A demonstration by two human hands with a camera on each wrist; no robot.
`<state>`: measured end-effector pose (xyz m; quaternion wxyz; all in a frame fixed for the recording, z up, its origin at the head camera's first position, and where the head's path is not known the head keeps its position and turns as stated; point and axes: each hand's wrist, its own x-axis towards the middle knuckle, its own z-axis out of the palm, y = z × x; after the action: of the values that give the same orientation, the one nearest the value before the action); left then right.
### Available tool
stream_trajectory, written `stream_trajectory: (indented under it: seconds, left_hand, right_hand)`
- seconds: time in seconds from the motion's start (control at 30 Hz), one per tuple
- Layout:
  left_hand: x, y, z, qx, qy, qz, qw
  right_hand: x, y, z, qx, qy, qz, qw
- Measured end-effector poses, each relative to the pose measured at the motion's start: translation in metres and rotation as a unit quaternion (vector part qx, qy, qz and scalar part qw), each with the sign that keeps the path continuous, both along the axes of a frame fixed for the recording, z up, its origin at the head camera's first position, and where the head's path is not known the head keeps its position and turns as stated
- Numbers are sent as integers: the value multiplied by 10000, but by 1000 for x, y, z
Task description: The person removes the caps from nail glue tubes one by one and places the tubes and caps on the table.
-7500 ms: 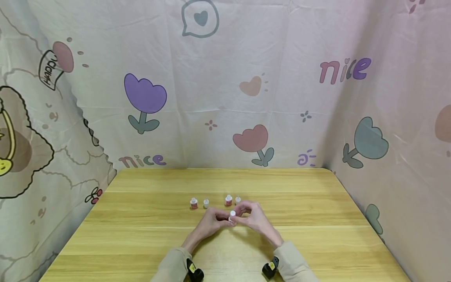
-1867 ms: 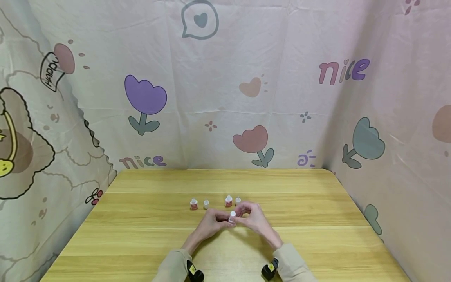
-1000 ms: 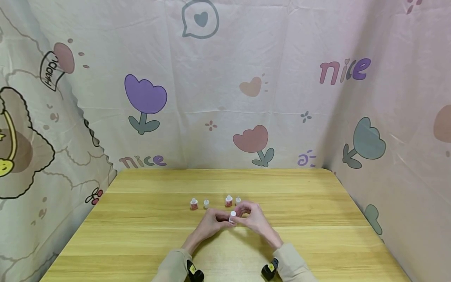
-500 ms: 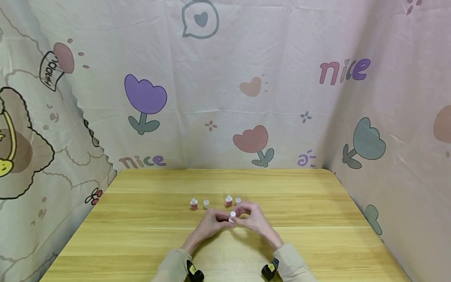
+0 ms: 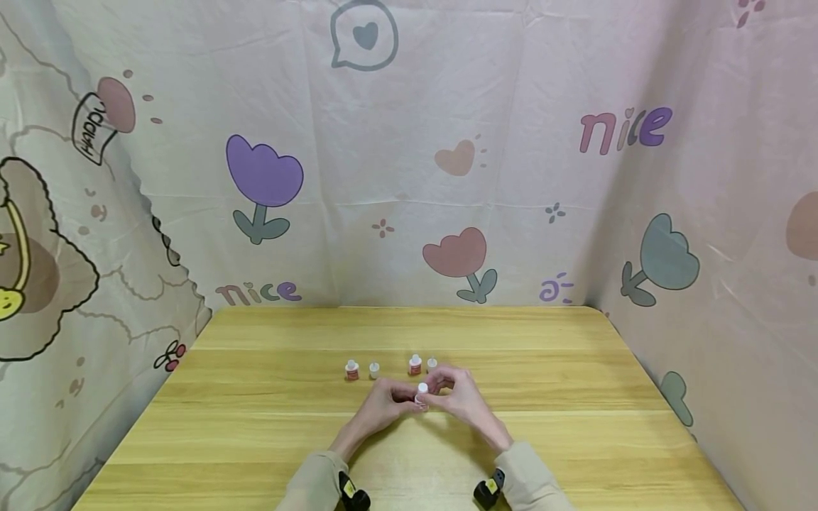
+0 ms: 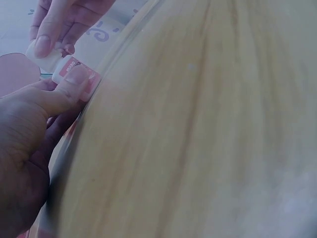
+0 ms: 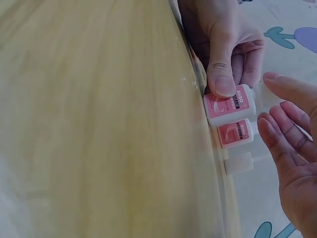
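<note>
A small white glue bottle [image 7: 230,106] with a pink label stands upright on the table. My left hand [image 5: 385,403] grips its body between thumb and fingers, the thumb over the label in the left wrist view. The white cap [image 6: 43,58] sits at the top of this glue bottle. Thumb and fingers of my right hand [image 5: 460,392] pinch the cap from the other side.
Behind my hands, a glue bottle [image 5: 351,370] and a white cap [image 5: 374,370] stand on the left. Another glue bottle [image 5: 415,365] and white cap [image 5: 432,363] stand just beyond my right hand. The wooden table [image 5: 255,397] meets printed cloth at the back.
</note>
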<state>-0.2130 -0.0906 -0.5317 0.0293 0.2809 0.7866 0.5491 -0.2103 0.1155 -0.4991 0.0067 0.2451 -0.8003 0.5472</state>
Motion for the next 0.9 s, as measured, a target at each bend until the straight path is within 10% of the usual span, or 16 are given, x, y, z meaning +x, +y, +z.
stream_trajectory:
  seconds: [0.47,0.9]
  left_hand:
    - [-1,0,-3,75,104,50,9999]
    - [-1,-1,-2,-39,13,60,10000]
  right_hand:
    - [-1,0,-3,48,198,279,9994]
    - [18,-3,31,15,-32,75,10000]
